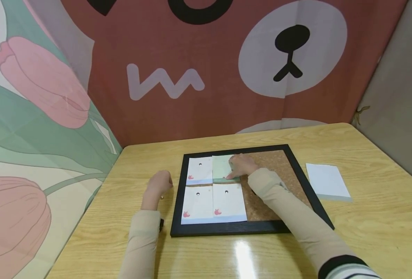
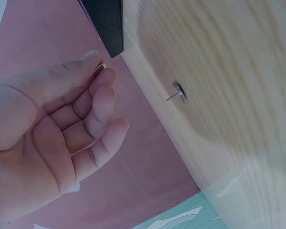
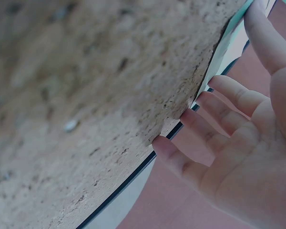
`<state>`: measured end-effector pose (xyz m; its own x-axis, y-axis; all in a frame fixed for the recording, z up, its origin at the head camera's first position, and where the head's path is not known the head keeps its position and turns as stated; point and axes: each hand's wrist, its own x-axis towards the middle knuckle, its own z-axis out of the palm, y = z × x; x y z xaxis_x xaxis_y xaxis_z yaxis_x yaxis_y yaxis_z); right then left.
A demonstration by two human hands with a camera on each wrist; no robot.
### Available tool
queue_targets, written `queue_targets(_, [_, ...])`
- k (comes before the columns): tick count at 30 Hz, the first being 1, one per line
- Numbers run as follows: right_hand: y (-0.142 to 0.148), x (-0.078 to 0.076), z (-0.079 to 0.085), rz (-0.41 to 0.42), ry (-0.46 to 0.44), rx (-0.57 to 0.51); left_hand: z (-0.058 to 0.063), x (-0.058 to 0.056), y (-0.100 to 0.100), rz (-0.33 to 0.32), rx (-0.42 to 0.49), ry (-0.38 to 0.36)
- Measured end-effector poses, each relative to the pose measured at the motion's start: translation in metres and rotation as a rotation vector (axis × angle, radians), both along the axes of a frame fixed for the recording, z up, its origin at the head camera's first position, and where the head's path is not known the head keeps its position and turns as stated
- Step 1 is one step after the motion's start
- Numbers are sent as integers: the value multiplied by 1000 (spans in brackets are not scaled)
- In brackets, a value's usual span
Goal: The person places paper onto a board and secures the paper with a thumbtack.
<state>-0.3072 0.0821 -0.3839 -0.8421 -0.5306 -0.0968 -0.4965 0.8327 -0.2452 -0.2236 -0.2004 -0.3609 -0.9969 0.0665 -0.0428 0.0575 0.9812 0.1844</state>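
Observation:
A black-framed cork board (image 1: 272, 166) lies on the table with note sheets on its left half. My right hand (image 1: 242, 164) rests spread on a pale green sheet (image 1: 220, 166) in the upper row. In the right wrist view, the fingers (image 3: 219, 114) reach straight to the cork and the sheet's edge. Left of the board, my left hand (image 1: 158, 183) pinches a small metal thumbtack (image 2: 100, 67) between thumb and forefinger. Another thumbtack (image 2: 179, 92) lies on the wood beneath that hand, its pin sticking out sideways.
Three white sheets, at upper left (image 1: 199, 172), lower left (image 1: 197, 207) and lower right (image 1: 228, 203), each have a tack near the top. A pale paper pad (image 1: 328, 180) lies right of the board. A patterned cloth (image 1: 178, 116) hangs behind the table.

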Motion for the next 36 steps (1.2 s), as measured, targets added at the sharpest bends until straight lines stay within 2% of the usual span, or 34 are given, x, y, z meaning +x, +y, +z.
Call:
queue_targets(9, [0,0,0,2,-6,9,1,-3,6,-43,35,60])
queue_targets(13, [1,1,0,14,-3,8,2,-5,10,-37,24,52])
queue_targets(26, [1,3,1,6,-9,4,8,-13,26,-33,-81,42])
queue_targets(36, [-1,2,1,4,7,22,14,-17,33,-106,-128,80])
